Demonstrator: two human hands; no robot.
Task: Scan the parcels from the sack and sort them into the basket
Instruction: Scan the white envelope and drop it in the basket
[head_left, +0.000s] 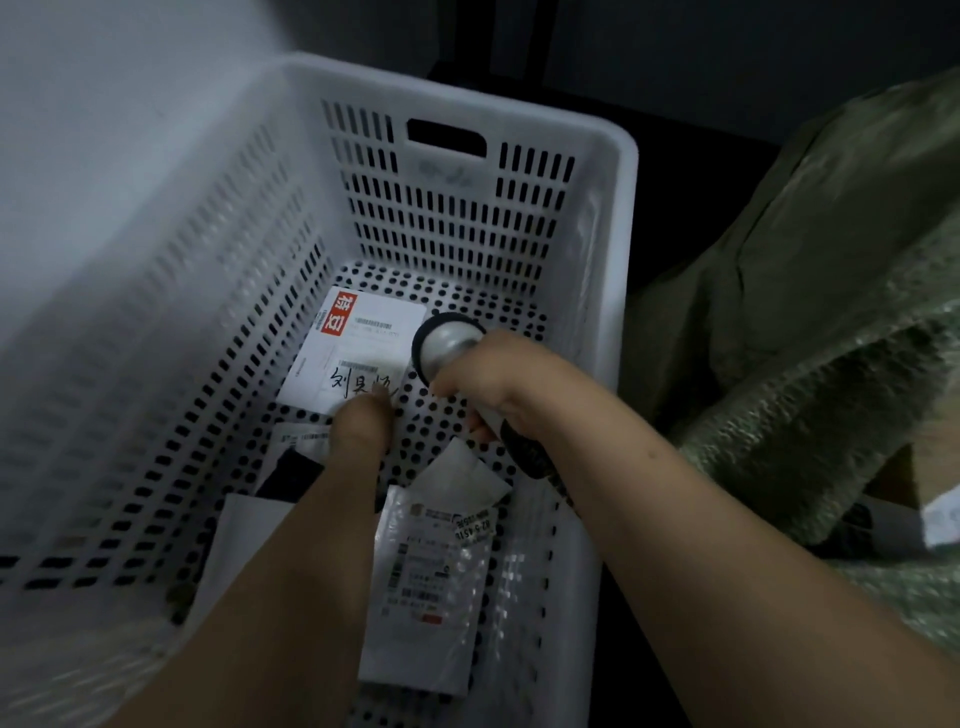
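one: five flat parcels lie on the floor of the basket (447, 174). what are the materials?

two: basket: white rigid plastic, walls slotted, floor punched with round holes. at 12 o'clock, a smooth white parcel (363, 338) with a red patch and handwritten black characters. at 6 o'clock, a glossy bubble mailer (457, 597) with a printed label. between them, a small creased white envelope (462, 475). toward 9 o'clock, a black packet (293, 470) and a plain white packet (244, 540), both partly under the left forearm. outside the basket, at 3 o'clock, the sack (805, 312): green woven plastic, crumpled and shiny.

one: and the grips?

two: right hand (488, 384): fingers curled round the neck of the scanner (447, 340). its round grey head, black-rimmed, sits just beside the white parcel's right edge, and its dark textured handle runs toward 5 o'clock. left hand (361, 421): fingers bunched close together, tips on the white parcel's near edge; whether they pinch it or only touch it cannot be told.
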